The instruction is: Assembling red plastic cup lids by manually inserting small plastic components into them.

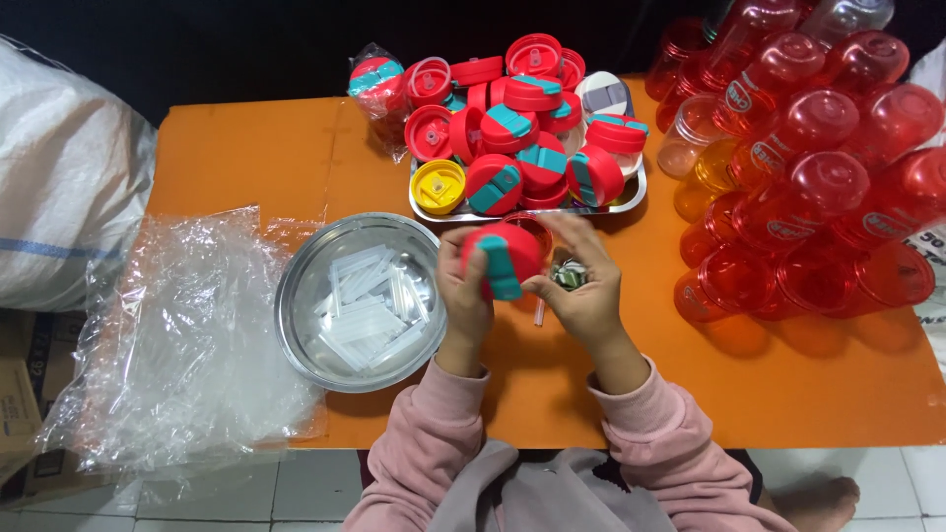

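At the frame's centre, the left hand [463, 291] and right hand [583, 286] both grip a red lid [503, 256] beside the steel bowl [296, 305] of clear straws [370, 305].

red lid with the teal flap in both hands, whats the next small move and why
Probably press the red round lid with the teal flap down onto the red clear plastic bottle under it. The left hand and right hand both grip the lid above the orange table, with a thin clear straw poking out below, so seating it looks like the likely step.
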